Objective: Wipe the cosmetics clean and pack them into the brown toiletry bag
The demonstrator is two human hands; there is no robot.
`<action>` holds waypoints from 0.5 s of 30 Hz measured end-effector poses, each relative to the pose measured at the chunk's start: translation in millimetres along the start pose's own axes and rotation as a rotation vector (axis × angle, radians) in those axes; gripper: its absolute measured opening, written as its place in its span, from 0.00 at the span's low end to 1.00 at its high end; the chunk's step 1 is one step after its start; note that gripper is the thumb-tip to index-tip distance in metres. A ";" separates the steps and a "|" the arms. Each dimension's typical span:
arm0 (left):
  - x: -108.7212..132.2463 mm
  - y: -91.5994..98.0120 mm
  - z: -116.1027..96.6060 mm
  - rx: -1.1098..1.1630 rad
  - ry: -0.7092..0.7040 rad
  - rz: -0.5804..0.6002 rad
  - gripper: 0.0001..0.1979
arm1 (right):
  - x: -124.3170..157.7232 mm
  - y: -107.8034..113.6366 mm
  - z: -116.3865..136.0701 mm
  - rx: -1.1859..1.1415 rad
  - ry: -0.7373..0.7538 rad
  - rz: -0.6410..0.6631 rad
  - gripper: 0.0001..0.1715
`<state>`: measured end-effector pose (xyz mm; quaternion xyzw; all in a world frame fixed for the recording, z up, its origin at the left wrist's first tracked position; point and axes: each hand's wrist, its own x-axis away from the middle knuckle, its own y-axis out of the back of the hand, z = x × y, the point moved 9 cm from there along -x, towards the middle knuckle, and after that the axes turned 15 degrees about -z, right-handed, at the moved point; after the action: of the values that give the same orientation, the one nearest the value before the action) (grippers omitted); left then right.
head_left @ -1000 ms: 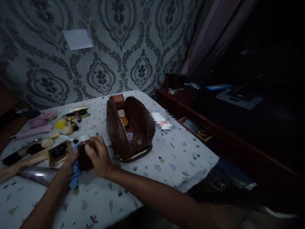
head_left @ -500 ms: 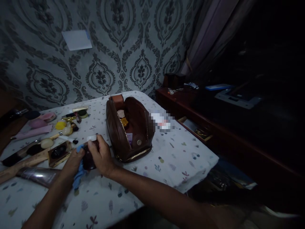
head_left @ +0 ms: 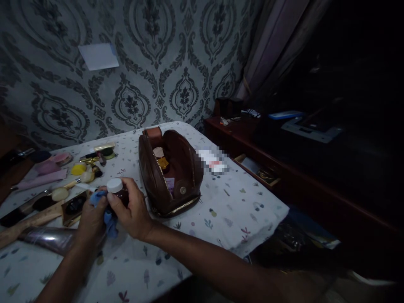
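Observation:
A small dark bottle with a white cap (head_left: 115,185) is gripped in my right hand (head_left: 134,210), thumb on the near side and fingers round the far side. Bunched in my left hand (head_left: 92,216) is a blue cloth (head_left: 110,222), pressed against the bottle's left side; my fingers partly hide both. Just right of my hands stands a brown toiletry bag (head_left: 158,185), unzipped and gaping. Inside it lie a pale round item (head_left: 158,152), an amber item (head_left: 163,163) and a purple packet (head_left: 169,185).
Makeup brushes, sponges and cosmetics spread over the table's left side, among them a yellow sponge (head_left: 78,169), an open compact (head_left: 75,205) and a silvery tube (head_left: 47,240). A dark red desk (head_left: 240,143) with an open drawer (head_left: 257,170) stands beyond the table's right edge.
The bottle has been raised and tipped so its white cap shows more toward me. Both hands still hold bottle and cloth. The view has shifted slightly.

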<state>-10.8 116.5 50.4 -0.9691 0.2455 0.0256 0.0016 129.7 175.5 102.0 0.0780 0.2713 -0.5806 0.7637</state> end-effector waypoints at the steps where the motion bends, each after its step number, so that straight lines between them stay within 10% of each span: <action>1: -1.0 -1.9 -0.8 0.029 0.011 0.027 0.25 | -1.1 0.3 2.4 0.011 0.013 0.002 0.19; 15: 1.6 -35.1 -53.1 0.041 -0.076 0.225 0.19 | -25.8 27.0 80.7 0.070 0.076 0.250 0.17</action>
<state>9.9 145.8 103.0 -0.9335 0.3528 0.0573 0.0278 176.4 170.7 177.6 0.1598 0.2679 -0.4865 0.8161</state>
